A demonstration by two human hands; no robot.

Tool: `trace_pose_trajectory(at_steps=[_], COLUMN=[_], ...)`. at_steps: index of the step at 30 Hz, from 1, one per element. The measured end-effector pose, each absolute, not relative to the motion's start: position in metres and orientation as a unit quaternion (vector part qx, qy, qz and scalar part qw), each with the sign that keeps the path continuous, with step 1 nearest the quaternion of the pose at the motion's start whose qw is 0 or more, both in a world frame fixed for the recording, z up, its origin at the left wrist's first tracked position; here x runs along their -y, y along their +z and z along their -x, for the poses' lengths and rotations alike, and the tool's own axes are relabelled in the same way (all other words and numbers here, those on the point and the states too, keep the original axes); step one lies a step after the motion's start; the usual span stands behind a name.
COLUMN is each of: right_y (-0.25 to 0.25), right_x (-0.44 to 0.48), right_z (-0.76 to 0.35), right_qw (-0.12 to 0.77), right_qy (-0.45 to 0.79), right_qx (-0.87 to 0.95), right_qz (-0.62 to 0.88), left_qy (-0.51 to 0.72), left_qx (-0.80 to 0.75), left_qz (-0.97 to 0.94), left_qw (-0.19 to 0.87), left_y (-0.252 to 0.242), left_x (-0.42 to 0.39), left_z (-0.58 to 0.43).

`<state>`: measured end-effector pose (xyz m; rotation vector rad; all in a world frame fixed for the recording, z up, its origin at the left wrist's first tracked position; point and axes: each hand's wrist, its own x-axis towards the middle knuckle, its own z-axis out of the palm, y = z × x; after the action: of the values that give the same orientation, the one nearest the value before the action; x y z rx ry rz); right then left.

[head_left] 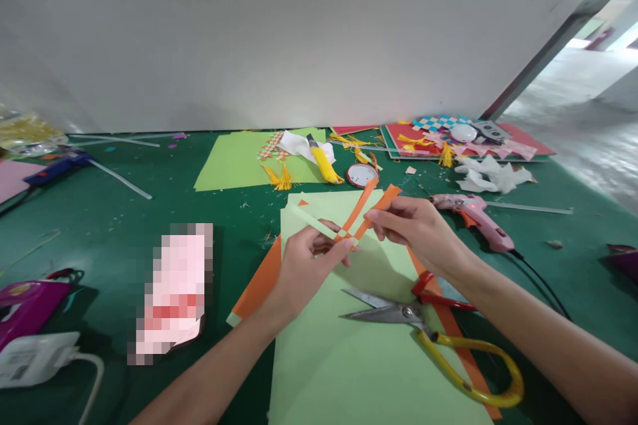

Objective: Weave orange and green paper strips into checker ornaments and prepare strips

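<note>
Between my two hands is a small weave of orange and pale green paper strips [347,234]. My left hand [312,262] pinches the woven part between thumb and fingers, and a pale green strip sticks out to the upper left. With thumb and forefinger, my right hand [413,226] grips an orange paper strip [386,199] that slants up from the weave. Below them lies a stack of light green paper [329,358], with orange paper [259,279] showing under its edges. Scissors [406,312] with one red and one yellow handle rest spread on the stack.
A pink glue gun [481,216] lies right, a blue glue gun [60,166] far left. A blurred pink object [174,292] and a white plug [37,358] are at left. Behind are a yellow cutter [323,159], yellow tassels [282,176], a tape roll [363,174] and crumpled tissue [491,174].
</note>
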<state>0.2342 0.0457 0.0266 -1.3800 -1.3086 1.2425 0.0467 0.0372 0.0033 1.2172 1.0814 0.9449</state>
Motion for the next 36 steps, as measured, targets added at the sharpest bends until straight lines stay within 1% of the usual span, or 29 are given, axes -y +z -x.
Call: trace_pose_trajectory(at_steps=[3, 5, 7, 9, 11, 12, 17, 23, 31, 33, 36], right_y=[0.024, 0.023, 0.024, 0.026, 0.028, 0.029, 0.026, 0.026, 0.021, 0.021, 0.021], right_x=[-0.047, -0.047, -0.046, -0.045, -0.044, -0.043, -0.042, -0.041, -0.037, -0.038, -0.042], right_z=[-0.236, -0.237, -0.237, -0.235, -0.233, -0.232, -0.229, -0.227, -0.227, -0.228, -0.233], right_qw=[0.462, 0.471, 0.441, 0.380, 0.331, 0.320, 0.335, 0.343, 0.304, 0.314, 0.357], right_qy=[0.512, 0.521, 0.545, 0.565, 0.564, 0.557, 0.532, 0.515, 0.492, 0.499, 0.517], right_qx=[0.496, 0.486, 0.499, 0.534, 0.569, 0.580, 0.575, 0.585, 0.602, 0.591, 0.561], right_qz=[0.528, 0.520, 0.510, 0.501, 0.498, 0.501, 0.523, 0.524, 0.551, 0.550, 0.539], left_qy=[0.407, 0.411, 0.418, 0.423, 0.418, 0.412, 0.385, 0.388, 0.346, 0.347, 0.348], left_qx=[-0.467, -0.466, -0.466, -0.462, -0.455, -0.453, -0.463, -0.455, -0.445, -0.446, -0.451], left_qz=[-0.525, -0.527, -0.523, -0.520, -0.526, -0.530, -0.553, -0.553, -0.577, -0.577, -0.572], left_qw=[0.584, 0.580, 0.579, 0.581, 0.585, 0.587, 0.576, 0.580, 0.591, 0.590, 0.590], left_y=[0.004, 0.004, 0.003, 0.003, 0.004, 0.004, 0.006, 0.004, 0.005, 0.006, 0.009], left_x=[-0.037, -0.037, -0.037, -0.038, -0.038, -0.038, -0.037, -0.037, -0.038, -0.037, -0.036], left_z=[-0.047, -0.046, -0.046, -0.045, -0.045, -0.044, -0.044, -0.045, -0.043, -0.042, -0.043])
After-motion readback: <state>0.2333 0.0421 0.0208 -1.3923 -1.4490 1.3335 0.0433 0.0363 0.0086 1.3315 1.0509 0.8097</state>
